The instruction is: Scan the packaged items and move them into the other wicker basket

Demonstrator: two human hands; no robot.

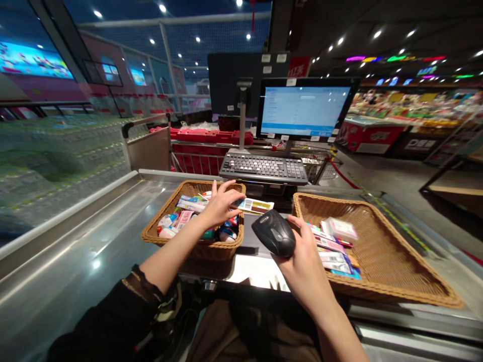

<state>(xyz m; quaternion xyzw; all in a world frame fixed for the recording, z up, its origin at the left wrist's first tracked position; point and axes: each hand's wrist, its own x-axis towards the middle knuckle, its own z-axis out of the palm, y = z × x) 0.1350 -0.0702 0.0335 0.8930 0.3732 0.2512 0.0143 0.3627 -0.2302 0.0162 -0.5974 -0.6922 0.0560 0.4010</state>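
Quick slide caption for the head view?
Right hand holds a black scanner; left hand holds a flat packet at the left wicker basket.

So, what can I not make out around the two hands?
Head view only.
- Print on the long white flat packet: blurred; the left hand covers its end.
- Some goods in the left woven wicker basket: partly under the left hand.
- Text on the blue-white monitor screen: too small.
- Underside of the black oval scanner: hidden by the right hand.
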